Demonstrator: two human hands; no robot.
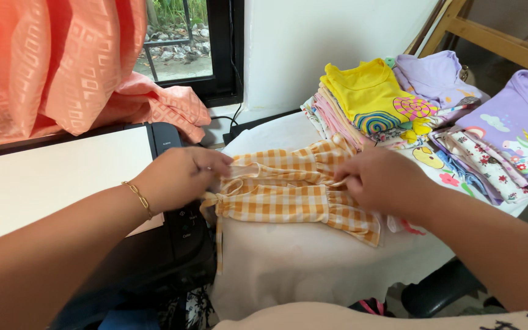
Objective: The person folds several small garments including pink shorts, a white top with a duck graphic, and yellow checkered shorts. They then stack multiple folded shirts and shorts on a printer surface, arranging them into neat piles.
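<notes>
A small orange-and-white checked garment (288,192) lies flat on a white cloth-covered surface (300,263). My left hand (181,177) pinches its left edge by the thin ties, a gold chain bracelet on the wrist. My right hand (383,180) grips the garment's right side at the gathered waist. Both hands hold the fabric stretched between them.
A stack of folded children's clothes topped by a yellow shirt (374,98) sits behind the garment. Purple shirts (514,131) and floral pieces lie to the right. A black printer (172,238) stands at left, an orange curtain (62,67) above it. A wooden frame (490,40) is at back right.
</notes>
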